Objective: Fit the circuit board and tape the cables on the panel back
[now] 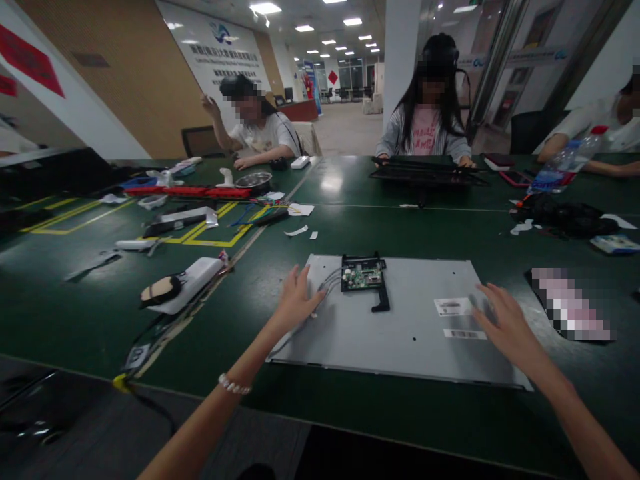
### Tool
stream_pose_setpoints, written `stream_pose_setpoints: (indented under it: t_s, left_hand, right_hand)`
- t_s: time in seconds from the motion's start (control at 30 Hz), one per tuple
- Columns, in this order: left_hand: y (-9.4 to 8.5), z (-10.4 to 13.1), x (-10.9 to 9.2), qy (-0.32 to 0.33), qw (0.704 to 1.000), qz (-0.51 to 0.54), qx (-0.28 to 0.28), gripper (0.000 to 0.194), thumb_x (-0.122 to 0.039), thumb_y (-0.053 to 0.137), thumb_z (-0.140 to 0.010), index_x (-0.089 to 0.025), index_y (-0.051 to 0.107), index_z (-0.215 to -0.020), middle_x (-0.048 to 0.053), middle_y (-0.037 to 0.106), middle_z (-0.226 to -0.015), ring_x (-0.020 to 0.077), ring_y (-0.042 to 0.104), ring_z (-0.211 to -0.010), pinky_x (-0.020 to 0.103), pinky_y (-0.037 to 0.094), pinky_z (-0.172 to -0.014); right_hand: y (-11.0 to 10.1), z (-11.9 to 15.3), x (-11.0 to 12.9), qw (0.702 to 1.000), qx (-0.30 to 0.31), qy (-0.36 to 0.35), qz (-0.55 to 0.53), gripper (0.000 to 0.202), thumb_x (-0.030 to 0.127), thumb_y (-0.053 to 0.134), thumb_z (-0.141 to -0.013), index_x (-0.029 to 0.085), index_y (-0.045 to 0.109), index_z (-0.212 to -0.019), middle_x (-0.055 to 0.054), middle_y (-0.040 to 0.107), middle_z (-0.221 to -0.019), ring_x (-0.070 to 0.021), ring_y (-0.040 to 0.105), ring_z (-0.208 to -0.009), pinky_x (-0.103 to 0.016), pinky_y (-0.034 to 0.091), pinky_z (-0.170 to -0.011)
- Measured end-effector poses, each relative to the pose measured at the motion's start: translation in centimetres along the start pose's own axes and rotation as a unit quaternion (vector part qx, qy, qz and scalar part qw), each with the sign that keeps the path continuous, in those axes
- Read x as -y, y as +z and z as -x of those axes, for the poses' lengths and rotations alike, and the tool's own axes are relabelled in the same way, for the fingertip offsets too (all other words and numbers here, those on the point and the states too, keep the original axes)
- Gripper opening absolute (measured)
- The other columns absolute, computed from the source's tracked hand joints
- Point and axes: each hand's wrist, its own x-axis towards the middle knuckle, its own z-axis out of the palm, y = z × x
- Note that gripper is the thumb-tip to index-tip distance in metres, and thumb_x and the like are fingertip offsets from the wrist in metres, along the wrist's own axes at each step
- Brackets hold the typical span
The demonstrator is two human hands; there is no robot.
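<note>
Grey metal panel (400, 320) lies flat on the green table (300, 220), near the front edge, directly before the person; a small green circuit board (363, 275) in a black bracket (380, 300) sits at the panel's far edge, left of centre; grey wires (327, 281) run from the board toward the panel's left side; two white barcode labels (453, 307) are stuck on the right half.

Left hand (296, 300) rests at the panel's left far corner, fingers spread and open, fingertips touching or just over the wires, holding nothing; a bead bracelet (234, 385) on that wrist. Right hand (503, 319) hovers over the panel's right side just beside the labels, fingers loosely spread, empty; contact with the metal cannot be told.

To the left, a white device (193, 283) with a dark pad lies beyond a taped seam; yellow floor-style tape markings (215, 233) further back, with a steel bowl (253, 180). Across the table, three other people are seated; one has hands on a black flat screen (425, 175); a plastic bottle (567, 163) lies at far right.
</note>
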Motion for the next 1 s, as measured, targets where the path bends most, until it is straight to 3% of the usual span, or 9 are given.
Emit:
stream_pose_setpoints:
  t_s: [0.07, 0.13, 0.2, 0.27, 0.43, 0.6, 0.8, 0.93, 1.0]
  left_hand:
    - [0.5, -1.1, -1.3, 0.058, 0.997, -0.01, 0.055, 0.092, -0.053, 0.069, -0.067, -0.02, 0.036, -0.147, 0.015, 0.021, -0.158, 0.0341, 0.013, -0.147, 0.046, 0.015, -0.12]
    - [1.0, -2.4, -2.8, 0.106, 0.987, 0.0, 0.123, 0.098, -0.057, 0.068, -0.069, -0.023, 0.027, -0.151, 0.013, 0.017, -0.16, 0.0306, 0.01, -0.149, 0.043, 0.014, -0.12]
    - [1.6, -3.8, -4.1, 0.145, 0.975, 0.006, 0.166, 0.104, -0.057, 0.071, -0.067, -0.026, 0.021, -0.153, 0.011, 0.011, -0.161, 0.0291, 0.007, -0.149, 0.042, 0.014, -0.121]
    - [2.4, -4.9, -4.9, 0.176, 0.965, 0.013, 0.192, 0.11, -0.055, 0.074, -0.065, -0.026, 0.017, -0.154, 0.011, 0.01, -0.162, 0.0302, 0.007, -0.149, 0.042, 0.014, -0.121]
    - [3.8, -5.8, -5.1, 0.221, 0.949, 0.019, 0.224, 0.112, -0.044, 0.077, -0.062, -0.021, 0.019, -0.154, 0.015, 0.022, -0.157, 0.0331, 0.022, -0.145, 0.043, 0.019, -0.12]
    - [4.6, -4.3, -5.7, 0.258, 0.942, 0.029, 0.212, 0.104, -0.039, 0.075, -0.064, -0.023, 0.023, -0.152, 0.015, 0.028, -0.153, 0.0339, 0.026, -0.142, 0.047, 0.022, -0.118]
    - [5.7, -1.9, -7.1, 0.283, 0.927, 0.037, 0.242, 0.105, -0.039, 0.074, -0.068, -0.021, 0.015, -0.154, 0.016, 0.019, -0.156, 0.0358, 0.02, -0.144, 0.052, 0.022, -0.118]
    - [5.2, -1.8, -7.1, 0.272, 0.922, 0.03, 0.274, 0.113, -0.045, 0.075, -0.067, -0.022, 0.007, -0.155, 0.015, 0.004, -0.161, 0.0381, 0.01, -0.147, 0.053, 0.017, -0.119]
    - [4.8, -2.1, -6.7, 0.261, 0.922, 0.041, 0.284, 0.114, -0.047, 0.075, -0.068, -0.022, 0.006, -0.155, 0.015, 0.006, -0.161, 0.0382, 0.01, -0.147, 0.054, 0.014, -0.119]
  right_hand:
    - [1.2, -0.3, 1.1, 0.994, 0.044, -0.075, 0.062, 0.054, 0.045, 0.064, -0.077, 0.026, 0.061, -0.127, -0.007, 0.046, -0.147, -0.0316, 0.022, -0.145, -0.055, 0.013, -0.119]
    - [2.7, -0.6, 2.5, 0.973, 0.129, -0.135, 0.136, 0.056, 0.045, 0.056, -0.084, 0.026, 0.053, -0.137, -0.006, 0.041, -0.152, -0.0296, 0.02, -0.146, -0.052, 0.016, -0.119]
    - [4.3, -0.7, 3.8, 0.944, 0.198, -0.176, 0.199, 0.056, 0.045, 0.051, -0.088, 0.029, 0.047, -0.142, -0.003, 0.034, -0.156, -0.0289, 0.016, -0.147, -0.053, 0.016, -0.118]
    - [5.6, -0.9, 4.6, 0.92, 0.229, -0.195, 0.252, 0.056, 0.045, 0.047, -0.091, 0.03, 0.044, -0.144, -0.004, 0.03, -0.158, -0.0305, 0.015, -0.147, -0.056, 0.016, -0.116]
    - [6.8, -0.8, 4.6, 0.902, 0.207, -0.21, 0.315, 0.055, 0.048, 0.039, -0.095, 0.029, 0.04, -0.147, -0.005, 0.028, -0.159, -0.0308, 0.019, -0.146, -0.056, 0.015, -0.116]
    - [6.8, -0.8, 4.1, 0.892, 0.196, -0.222, 0.341, 0.056, 0.051, 0.036, -0.096, 0.03, 0.038, -0.148, -0.004, 0.028, -0.159, -0.0305, 0.021, -0.146, -0.055, 0.018, -0.115]
    - [6.5, -0.7, 3.5, 0.879, 0.184, -0.232, 0.373, 0.055, 0.051, 0.033, -0.097, 0.031, 0.037, -0.148, -0.004, 0.03, -0.158, -0.0303, 0.022, -0.146, -0.054, 0.022, -0.115]
    - [5.7, -0.8, 2.8, 0.879, 0.184, -0.231, 0.374, 0.055, 0.053, 0.033, -0.097, 0.033, 0.036, -0.148, -0.003, 0.029, -0.159, -0.0305, 0.023, -0.145, -0.054, 0.023, -0.114]
    - [5.3, -0.8, 2.6, 0.881, 0.187, -0.23, 0.367, 0.056, 0.054, 0.033, -0.096, 0.033, 0.036, -0.148, -0.002, 0.028, -0.159, -0.0308, 0.023, -0.145, -0.055, 0.024, -0.114]
